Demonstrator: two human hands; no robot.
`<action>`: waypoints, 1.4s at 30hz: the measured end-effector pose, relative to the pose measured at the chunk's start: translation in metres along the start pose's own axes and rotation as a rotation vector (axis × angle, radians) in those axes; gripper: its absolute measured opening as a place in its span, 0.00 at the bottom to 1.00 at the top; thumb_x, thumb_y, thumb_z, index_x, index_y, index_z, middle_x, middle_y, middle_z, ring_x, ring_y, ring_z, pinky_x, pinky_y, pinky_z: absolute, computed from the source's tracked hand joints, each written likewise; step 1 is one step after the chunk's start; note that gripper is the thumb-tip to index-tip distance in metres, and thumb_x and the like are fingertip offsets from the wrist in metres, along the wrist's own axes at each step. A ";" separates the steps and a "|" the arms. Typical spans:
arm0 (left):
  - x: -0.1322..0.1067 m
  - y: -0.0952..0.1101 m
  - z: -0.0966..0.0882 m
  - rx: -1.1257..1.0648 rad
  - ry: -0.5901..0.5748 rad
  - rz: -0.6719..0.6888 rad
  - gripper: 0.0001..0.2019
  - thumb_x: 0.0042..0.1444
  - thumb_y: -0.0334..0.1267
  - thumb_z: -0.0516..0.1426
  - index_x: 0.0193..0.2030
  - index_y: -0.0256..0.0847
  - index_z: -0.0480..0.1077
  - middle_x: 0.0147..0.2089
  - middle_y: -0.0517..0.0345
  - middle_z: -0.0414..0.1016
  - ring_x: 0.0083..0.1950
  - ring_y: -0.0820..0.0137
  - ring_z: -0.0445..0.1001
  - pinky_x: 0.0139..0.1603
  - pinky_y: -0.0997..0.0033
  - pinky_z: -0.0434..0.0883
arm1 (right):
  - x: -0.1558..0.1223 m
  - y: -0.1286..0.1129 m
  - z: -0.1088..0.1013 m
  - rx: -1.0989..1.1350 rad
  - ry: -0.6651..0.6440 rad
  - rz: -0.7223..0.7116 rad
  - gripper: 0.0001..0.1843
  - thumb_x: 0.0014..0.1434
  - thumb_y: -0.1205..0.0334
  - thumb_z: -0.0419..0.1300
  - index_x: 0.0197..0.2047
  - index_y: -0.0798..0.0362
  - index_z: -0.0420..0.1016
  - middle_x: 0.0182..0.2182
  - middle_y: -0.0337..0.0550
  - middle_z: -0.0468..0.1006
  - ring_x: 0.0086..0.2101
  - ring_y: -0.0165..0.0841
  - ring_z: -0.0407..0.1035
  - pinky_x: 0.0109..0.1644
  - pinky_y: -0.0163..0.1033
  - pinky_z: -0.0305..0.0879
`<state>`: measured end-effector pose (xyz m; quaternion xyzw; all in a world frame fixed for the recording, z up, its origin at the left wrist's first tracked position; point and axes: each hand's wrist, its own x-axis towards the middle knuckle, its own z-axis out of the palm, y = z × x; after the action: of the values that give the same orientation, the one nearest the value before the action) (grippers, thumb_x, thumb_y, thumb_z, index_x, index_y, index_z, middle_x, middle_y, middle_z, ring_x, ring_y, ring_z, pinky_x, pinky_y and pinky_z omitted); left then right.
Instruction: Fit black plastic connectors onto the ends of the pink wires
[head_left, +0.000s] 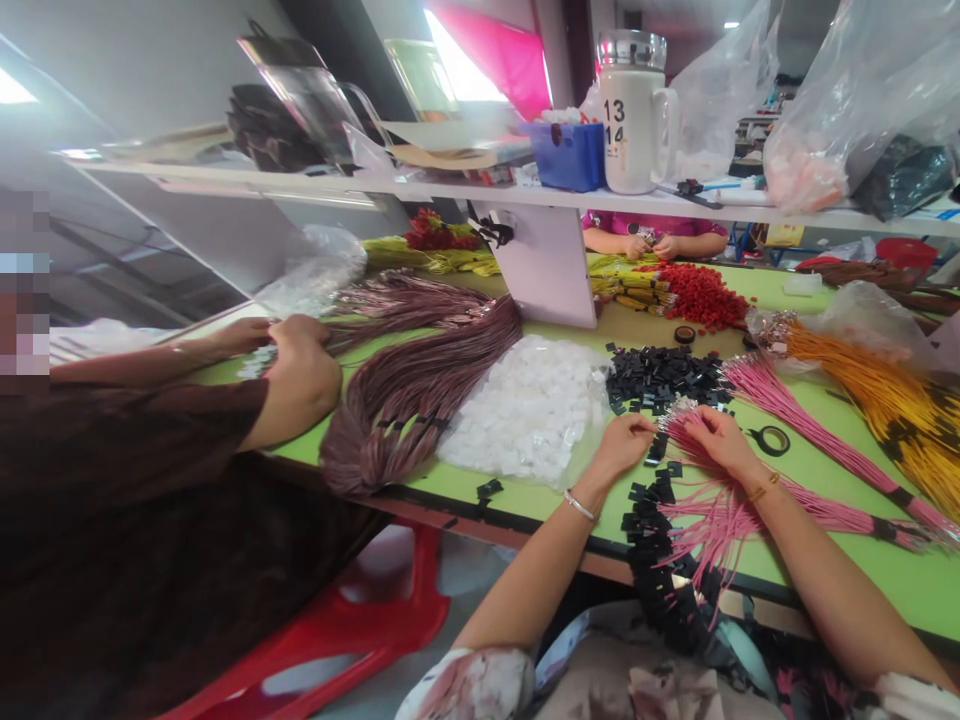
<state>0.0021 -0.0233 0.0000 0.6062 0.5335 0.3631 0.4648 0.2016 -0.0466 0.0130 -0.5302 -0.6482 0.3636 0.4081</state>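
My left hand [626, 445], a bracelet at its wrist, is closed in a pinch beside the metal-tipped ends of some pink wires; what sits between its fingertips is too small to make out. My right hand [721, 440] is closed on a bunch of pink wires [686, 432] near those tips. Just beyond both hands lies a heap of small black plastic housings [664, 378]. Below them, pink wires with black housings [651, 515] on their ends spread over the table edge toward my lap. A tied bundle of pink wires [814, 430] lies right of my right hand.
Left of me are a bag of white connectors [529, 410] and brown wire bundles [420, 390], where a co-worker's hands [296, 350] work. Black tape [771, 440] and orange wires [877, 375] lie right. A shelf [450, 188] with a mug [631, 115] spans above; another person sits beyond.
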 end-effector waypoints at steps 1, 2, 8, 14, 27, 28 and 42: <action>0.004 -0.001 -0.005 0.141 0.107 0.075 0.07 0.51 0.27 0.57 0.35 0.36 0.76 0.36 0.51 0.76 0.38 0.67 0.73 0.43 0.67 0.69 | 0.000 -0.002 -0.001 0.084 0.002 0.034 0.16 0.58 0.49 0.60 0.28 0.50 0.61 0.22 0.32 0.62 0.25 0.28 0.54 0.30 0.35 0.51; 0.009 -0.002 -0.009 0.273 0.202 0.137 0.08 0.53 0.27 0.57 0.37 0.37 0.77 0.40 0.49 0.76 0.42 0.64 0.73 0.47 0.65 0.69 | -0.001 -0.003 -0.002 0.168 -0.008 0.072 0.17 0.57 0.48 0.61 0.29 0.50 0.60 0.22 0.31 0.62 0.24 0.28 0.53 0.29 0.35 0.50; 0.028 -0.015 -0.018 0.714 0.187 0.151 0.12 0.58 0.25 0.50 0.39 0.35 0.75 0.42 0.42 0.71 0.43 0.58 0.72 0.47 0.60 0.68 | -0.001 -0.007 0.000 0.248 -0.029 0.152 0.20 0.53 0.45 0.64 0.27 0.51 0.62 0.19 0.30 0.60 0.21 0.25 0.51 0.25 0.34 0.44; 0.023 -0.019 -0.013 0.564 0.214 0.216 0.10 0.58 0.27 0.52 0.38 0.37 0.75 0.43 0.47 0.70 0.42 0.64 0.72 0.47 0.63 0.69 | 0.002 -0.006 0.000 0.150 0.009 0.154 0.19 0.51 0.46 0.65 0.25 0.52 0.66 0.18 0.32 0.61 0.21 0.26 0.52 0.25 0.35 0.45; 0.007 -0.002 -0.004 0.426 0.029 0.247 0.18 0.49 0.24 0.56 0.47 0.37 0.75 0.44 0.50 0.73 0.43 0.67 0.72 0.50 0.65 0.70 | 0.002 -0.002 0.002 0.190 -0.020 0.128 0.21 0.49 0.43 0.66 0.27 0.51 0.67 0.22 0.35 0.66 0.26 0.30 0.59 0.29 0.35 0.55; 0.006 -0.002 -0.003 0.465 0.000 0.250 0.18 0.48 0.24 0.57 0.46 0.38 0.76 0.43 0.51 0.73 0.43 0.67 0.72 0.50 0.65 0.70 | 0.002 -0.002 0.002 0.194 -0.022 0.126 0.21 0.49 0.43 0.66 0.26 0.51 0.66 0.23 0.35 0.66 0.26 0.30 0.59 0.30 0.35 0.55; 0.003 0.002 -0.001 -0.177 -0.026 -0.061 0.04 0.53 0.26 0.59 0.35 0.37 0.72 0.31 0.58 0.70 0.34 0.71 0.73 0.43 0.65 0.74 | 0.001 -0.002 0.005 0.160 -0.025 0.140 0.21 0.51 0.42 0.64 0.26 0.52 0.66 0.20 0.35 0.62 0.24 0.29 0.54 0.27 0.35 0.50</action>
<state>0.0026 -0.0204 0.0019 0.5509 0.5115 0.3865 0.5342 0.1962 -0.0461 0.0133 -0.5354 -0.5834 0.4485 0.4146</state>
